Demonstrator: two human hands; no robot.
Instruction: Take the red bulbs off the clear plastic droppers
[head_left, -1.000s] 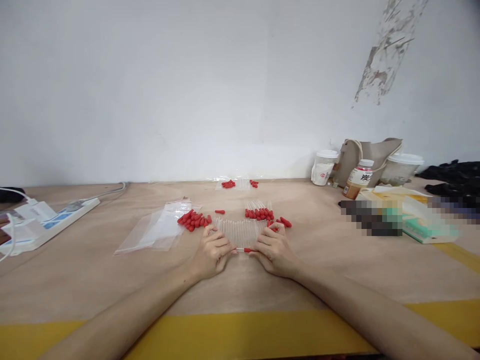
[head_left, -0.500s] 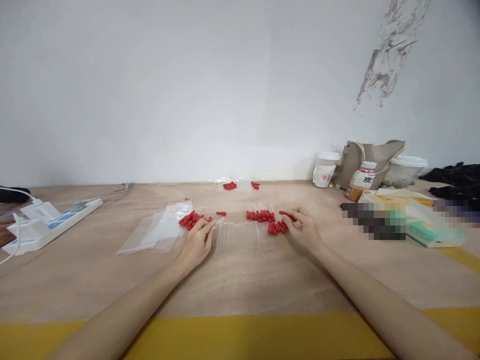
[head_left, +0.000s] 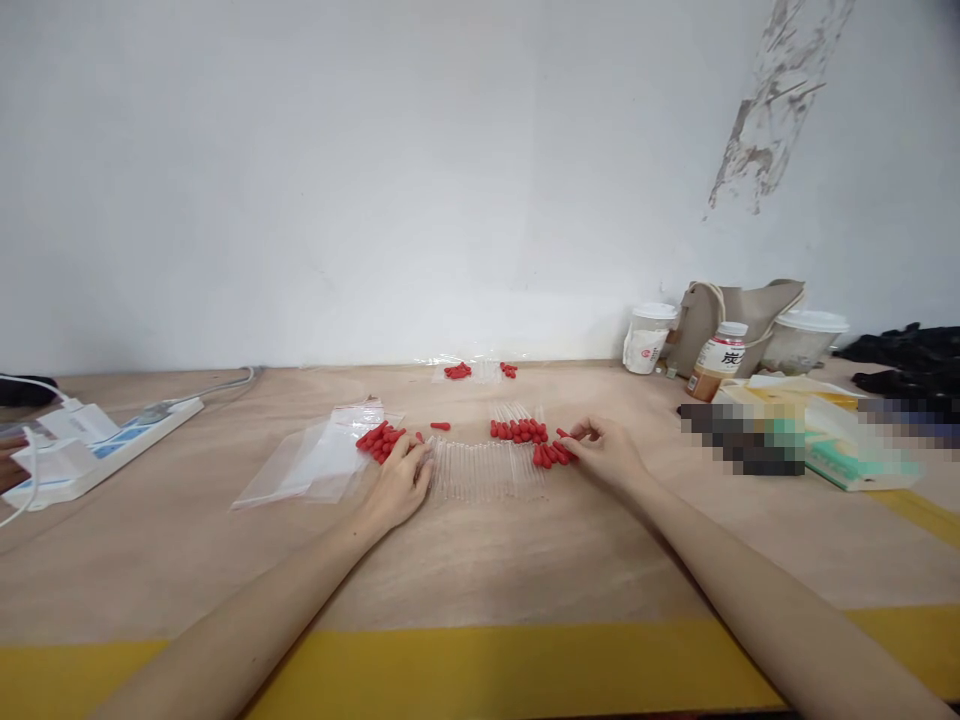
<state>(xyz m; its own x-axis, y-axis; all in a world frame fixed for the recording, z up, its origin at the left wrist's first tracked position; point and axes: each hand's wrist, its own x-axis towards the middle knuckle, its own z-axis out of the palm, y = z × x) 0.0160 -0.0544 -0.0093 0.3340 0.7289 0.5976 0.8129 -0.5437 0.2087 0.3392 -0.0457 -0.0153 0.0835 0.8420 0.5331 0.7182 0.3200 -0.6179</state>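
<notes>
A row of clear glass tubes (head_left: 487, 470) lies side by side on the wooden table (head_left: 480, 560). My left hand (head_left: 399, 482) rests at the row's left end, fingers curled against the tubes, beside a pile of red rubber caps (head_left: 384, 441). My right hand (head_left: 604, 452) is at the row's right end, fingertips pinched at a second heap of red caps (head_left: 552, 455). Finished tubes with red caps (head_left: 519, 428) lie just behind the row. What the pinched right fingers hold is too small to name.
Clear plastic bags (head_left: 311, 462) lie left of the tubes. A white power strip (head_left: 97, 445) sits far left. More red caps (head_left: 457, 370) lie by the wall. Cups, a bottle (head_left: 717, 359), a bag and boxes crowd the right side. A yellow strip marks the table's near edge.
Both hands left the single capped tube they held together near me. The left went to the row's left end. The right reached out to the right-hand cap heap and pinched there.
</notes>
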